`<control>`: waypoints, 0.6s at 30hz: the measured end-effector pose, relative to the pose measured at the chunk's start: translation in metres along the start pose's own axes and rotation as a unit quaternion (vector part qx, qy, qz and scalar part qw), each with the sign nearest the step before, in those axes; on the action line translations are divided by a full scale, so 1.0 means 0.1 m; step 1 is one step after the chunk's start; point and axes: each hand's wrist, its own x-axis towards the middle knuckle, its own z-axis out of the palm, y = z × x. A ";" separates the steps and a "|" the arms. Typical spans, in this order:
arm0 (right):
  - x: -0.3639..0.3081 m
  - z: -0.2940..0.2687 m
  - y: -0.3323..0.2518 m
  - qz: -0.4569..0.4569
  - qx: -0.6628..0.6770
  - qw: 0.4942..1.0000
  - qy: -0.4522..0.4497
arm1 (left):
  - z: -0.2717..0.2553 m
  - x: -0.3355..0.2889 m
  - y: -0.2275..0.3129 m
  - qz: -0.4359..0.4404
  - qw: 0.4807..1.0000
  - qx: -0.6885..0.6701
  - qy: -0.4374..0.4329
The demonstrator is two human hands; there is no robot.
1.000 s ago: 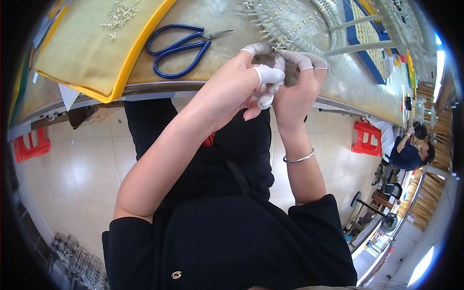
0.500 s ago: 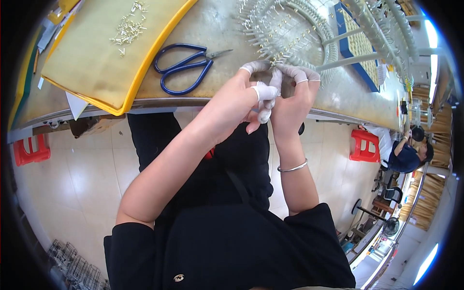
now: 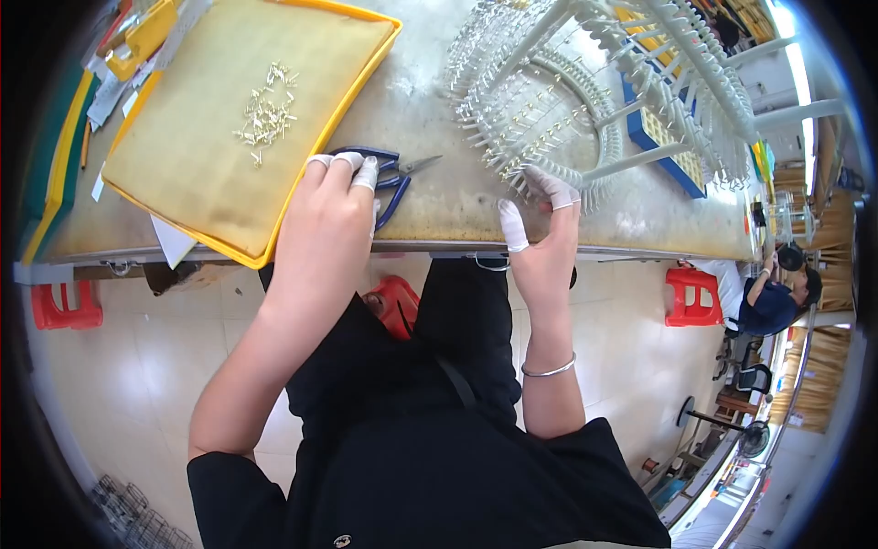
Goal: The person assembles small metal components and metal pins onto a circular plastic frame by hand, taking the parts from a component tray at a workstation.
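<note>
My left hand [image 3: 331, 206], with white finger cots, is over the dark-blue-handled scissors [image 3: 389, 180] lying on the worktable. Its fingers are bent round the handles beside the tray's edge, hiding much of the loops; the blades point right. Toward the right, my right hand [image 3: 544, 229] has its thumb held away from the fingers. Its fingertips are at the near rim of a round, pale rack [image 3: 599, 151] ringed with many prongs, some tipped with small shiny pieces. Whether they touch the rim is hard to see. No object shows between that thumb and the fingers.
A yellow-rimmed tray [image 3: 210, 240] with a pile of small metal pins [image 3: 267, 117] stands at the left. Behind the rack's tall arms is a blue-edged box [image 3: 672, 165]. A red stool [image 3: 395, 306] stands below the table; a person [image 3: 773, 297] sits far right.
My left hand has left the rack and moved left onto the scissors. My right hand stays by the rack's rim, its thumb now spread from the fingers. The view has shifted.
</note>
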 end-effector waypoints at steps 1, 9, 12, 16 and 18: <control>-0.01 0.00 0.00 0.000 0.004 1.000 0.009 | 0.01 0.01 -0.01 0.001 1.000 -0.011 -0.003; -0.03 -0.08 0.12 0.040 0.101 0.994 0.007 | -0.24 -0.07 0.13 -0.022 0.997 0.015 -0.071; -0.06 -0.12 0.16 0.041 0.094 0.995 0.009 | -0.41 -0.12 0.25 -0.201 0.844 -0.449 -0.215; 0.00 -0.17 0.09 0.005 0.125 0.992 -0.001 | -0.32 -0.11 0.37 -0.233 0.655 -0.619 -0.365; 0.00 -0.15 0.07 0.020 0.155 0.988 -0.007 | -0.18 -0.05 0.40 -0.216 0.661 -0.591 -0.408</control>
